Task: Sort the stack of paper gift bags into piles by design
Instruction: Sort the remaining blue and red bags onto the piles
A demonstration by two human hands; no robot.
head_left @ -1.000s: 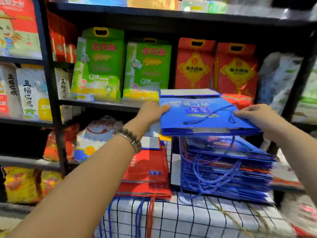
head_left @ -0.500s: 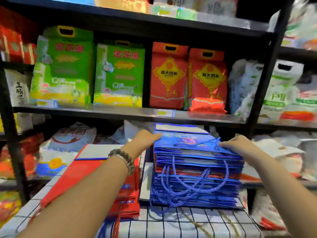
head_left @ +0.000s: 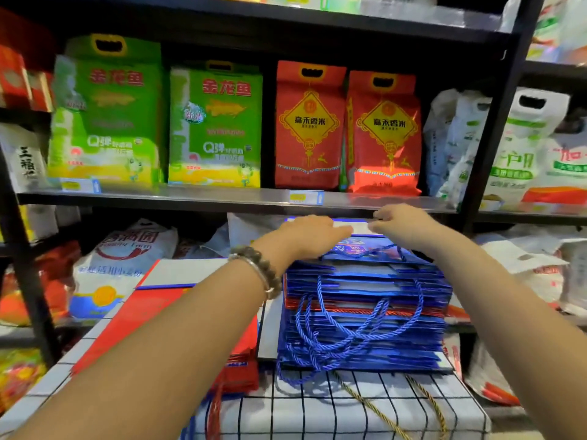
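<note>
Two neighbouring piles: blue bag stack [head_left: 365,331], red bag pile [head_left: 143,315].

A tall stack of flattened blue gift bags [head_left: 365,331] lies on the checked counter [head_left: 349,411]. Its blue cord handles [head_left: 330,341] spill over the near face, and a red bag edge [head_left: 365,309] shows partway down. Just to the left lies a lower pile of flat red bags [head_left: 149,312], topped by a pale folded base [head_left: 184,272].

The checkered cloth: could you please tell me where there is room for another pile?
Bare checkered cloth lies in front of the blue stack, crossed only by loose gold cords, and in a thin strip left of the red pile. Between the piles and behind them it is crowded.
</note>
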